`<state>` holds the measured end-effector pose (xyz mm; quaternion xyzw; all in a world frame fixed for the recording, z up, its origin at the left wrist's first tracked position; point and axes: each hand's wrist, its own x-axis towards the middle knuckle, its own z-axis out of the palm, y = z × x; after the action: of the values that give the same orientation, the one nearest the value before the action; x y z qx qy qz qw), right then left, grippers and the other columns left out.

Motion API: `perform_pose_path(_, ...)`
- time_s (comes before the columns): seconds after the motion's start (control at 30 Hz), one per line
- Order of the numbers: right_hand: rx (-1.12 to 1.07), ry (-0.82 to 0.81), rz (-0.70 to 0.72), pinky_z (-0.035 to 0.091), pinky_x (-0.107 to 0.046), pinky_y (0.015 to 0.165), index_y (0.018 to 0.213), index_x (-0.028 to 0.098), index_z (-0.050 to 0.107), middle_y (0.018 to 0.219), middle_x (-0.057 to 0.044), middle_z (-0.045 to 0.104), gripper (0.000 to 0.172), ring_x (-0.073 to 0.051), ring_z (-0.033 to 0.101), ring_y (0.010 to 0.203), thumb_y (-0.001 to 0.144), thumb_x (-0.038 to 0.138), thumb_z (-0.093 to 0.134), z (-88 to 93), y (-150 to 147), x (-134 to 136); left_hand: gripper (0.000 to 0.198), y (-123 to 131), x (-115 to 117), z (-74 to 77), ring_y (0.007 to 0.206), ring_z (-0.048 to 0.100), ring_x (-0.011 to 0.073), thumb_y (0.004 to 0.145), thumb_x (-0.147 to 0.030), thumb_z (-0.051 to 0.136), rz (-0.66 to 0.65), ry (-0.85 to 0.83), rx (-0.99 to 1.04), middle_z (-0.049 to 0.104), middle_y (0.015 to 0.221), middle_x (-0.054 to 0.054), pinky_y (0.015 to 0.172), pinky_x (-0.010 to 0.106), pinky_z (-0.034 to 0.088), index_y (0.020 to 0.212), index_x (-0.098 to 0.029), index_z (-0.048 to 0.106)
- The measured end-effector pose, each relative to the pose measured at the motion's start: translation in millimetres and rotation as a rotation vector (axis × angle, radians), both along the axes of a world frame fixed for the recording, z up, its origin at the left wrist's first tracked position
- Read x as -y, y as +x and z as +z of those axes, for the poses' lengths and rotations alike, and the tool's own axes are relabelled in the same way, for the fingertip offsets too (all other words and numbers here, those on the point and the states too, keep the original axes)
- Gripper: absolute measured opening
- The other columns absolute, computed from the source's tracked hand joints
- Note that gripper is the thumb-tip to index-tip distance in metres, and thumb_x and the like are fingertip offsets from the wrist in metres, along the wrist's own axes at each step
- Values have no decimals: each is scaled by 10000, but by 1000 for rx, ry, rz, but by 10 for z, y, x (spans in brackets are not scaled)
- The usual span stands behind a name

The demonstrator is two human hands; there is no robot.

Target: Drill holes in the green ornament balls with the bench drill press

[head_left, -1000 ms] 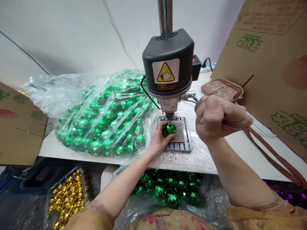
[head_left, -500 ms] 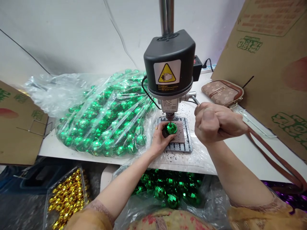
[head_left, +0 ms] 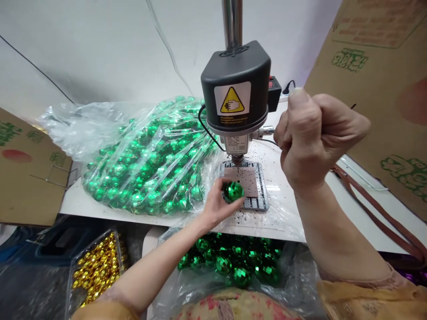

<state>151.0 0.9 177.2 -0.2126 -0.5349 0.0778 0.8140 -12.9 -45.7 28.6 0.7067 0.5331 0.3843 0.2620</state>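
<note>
My left hand (head_left: 218,202) grips a shiny green faceted ball (head_left: 235,191) between thumb and fingers. The ball has a small dark hole in its top and sits over the front of the wooden pad (head_left: 250,186) on the slotted metal base (head_left: 265,202). Above it is the black bench drill press (head_left: 235,89), its chuck (head_left: 237,159) and thin bit apart from the ball. My right hand (head_left: 312,138) is closed in a fist on the drill press's feed lever, beside the hub (head_left: 265,132); the fist hides the lever itself.
A clear plastic bag of green balls (head_left: 150,164) lies left on the white table (head_left: 113,211). More green balls (head_left: 230,262) fill an open bag at my lap. Gold balls (head_left: 96,266) lie in a tray at lower left. Cardboard boxes (head_left: 30,178) flank both sides. A brown strap (head_left: 373,209) lies right.
My right fist has risen, and the drill bit is now clear of the ball. My left hand has drawn the ball toward me and slightly left, uncovering a dark hole in the pad.
</note>
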Motion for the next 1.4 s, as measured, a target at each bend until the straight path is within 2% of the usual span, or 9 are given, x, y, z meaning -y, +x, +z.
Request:
perform_pose_path(0.17, -60, 39, 39, 195, -267, 465, 515, 185, 316, 452, 63, 291, 447, -42, 337, 405, 874, 127, 576, -47, -6, -49, 474, -434, 556, 301, 689, 614, 198, 698, -582, 793, -620, -303, -473, 644, 767, 10, 591, 282, 421, 974, -225, 647)
perform_pose_path(0.27, -82, 103, 52, 166, -279, 442, 513, 195, 287, 435, 67, 259, 462, -45, 292, 388, 853, 143, 596, -52, -24, -89, 343, -507, 625, 360, 791, 656, 212, 860, -531, 667, -728, -253, -456, 688, 850, 42, 674, 291, 472, 1022, -229, 660)
perform_pose_path(0.33, -89, 100, 45, 161, -285, 430, 499, 196, 288, 423, 64, 272, 469, -50, 295, 380, 849, 137, 594, -48, -32, -102, 236, -475, 521, 362, 904, 654, 213, 953, -419, 565, -584, -89, -381, 693, 948, 64, 789, 309, 499, 1070, -228, 638)
perform_pose_path(0.5, -88, 94, 40, 168, -277, 393, 465, 186, 338, 399, 61, 306, 459, -48, 312, 362, 835, 133, 605, -51, -23, -75, 131, -558, 184, 320, 1097, 578, 297, 912, -253, 582, 70, 339, -549, 642, 1050, 108, 985, 476, 449, 1031, -234, 636)
perform_pose_path(0.67, -36, 60, 32, 165, -281, 425, 474, 174, 324, 420, 58, 274, 462, -40, 340, 389, 856, 139, 581, -104, 0, -24, 482, -1307, 282, 304, 1443, 277, 388, 836, -421, 690, 680, 537, -648, 440, 1422, 173, 1186, 588, 217, 1242, -197, 558)
perform_pose_path(0.77, -51, 66, 16, 149, -281, 441, 469, 165, 320, 419, 59, 268, 464, -32, 345, 388, 855, 124, 574, -127, -5, -7, 681, -1803, 355, 226, 1435, 290, 400, 880, -504, 601, 971, 359, -509, 388, 1444, 253, 1173, 623, 221, 1393, -96, 415)
perform_pose_path(0.9, -60, 25, -2, 188, -257, 432, 476, 153, 333, 423, 65, 299, 483, -13, 348, 400, 895, 182, 573, -129, -25, 6, 625, -2035, 300, -19, 1407, 341, 376, 928, -508, 512, 991, 203, -398, 404, 1426, 246, 1167, 598, 263, 1389, -93, 435)
perform_pose_path(1.13, -100, 10, 7, 196, -252, 415, 462, 156, 347, 406, 71, 321, 476, -13, 336, 387, 882, 162, 572, -104, -53, 31, 602, -1841, -82, -412, 1501, 121, 447, 982, -444, 423, 922, 257, -643, 176, 1575, 313, 1163, 653, 227, 1439, -53, 400)
perform_pose_path(1.4, -62, 10, 35, 185, -267, 434, 456, 163, 361, 419, 67, 291, 484, -17, 341, 397, 892, 157, 571, -110, -25, 44, 527, -2165, -520, -477, 1263, 507, 396, 959, -287, 441, 705, 184, -845, 530, 1334, 315, 1048, 525, 406, 1408, -11, 459)
